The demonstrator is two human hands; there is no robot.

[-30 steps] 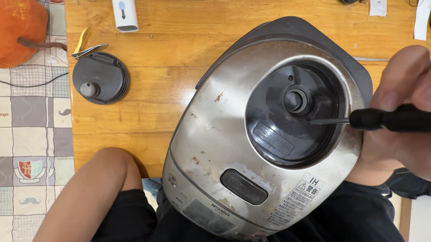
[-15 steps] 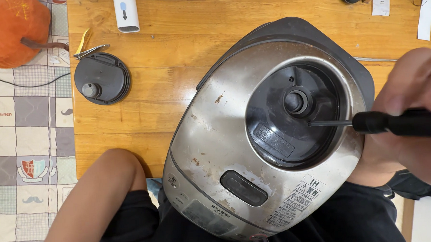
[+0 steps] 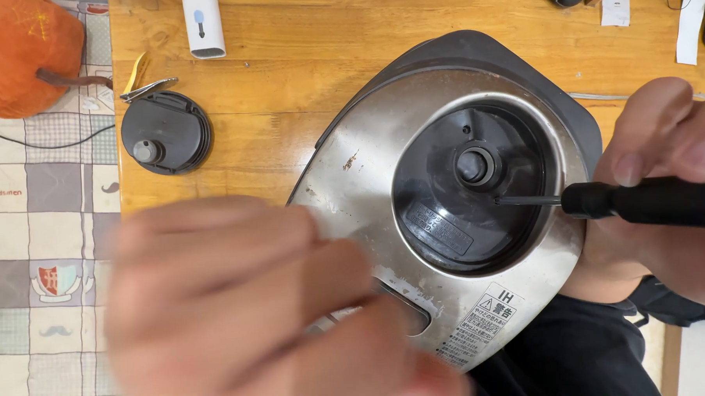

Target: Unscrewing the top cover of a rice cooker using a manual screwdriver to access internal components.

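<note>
Hands: right hand [image 3: 665,203] closed around black screwdriver [image 3: 642,202], tip in rice cooker lid [image 3: 447,210] recess; left hand [image 3: 247,311] blurred, fingers spread, empty, over lid's near edge. Risk: tip slipping, cooker tilting off lap.

A big silver metal rice cooker [image 3: 384,220] with a dark round top lies on the brown wooden table [image 3: 301,59]. The right hand [image 3: 665,187] holds a black screwdriver [image 3: 642,203]. Its thin metal tip sits in the dark round part. The left hand [image 3: 239,311] is blurry and covers the cooker's near side. A small round black lid [image 3: 165,134] lies near an orange pumpkin toy [image 3: 23,53].
</note>
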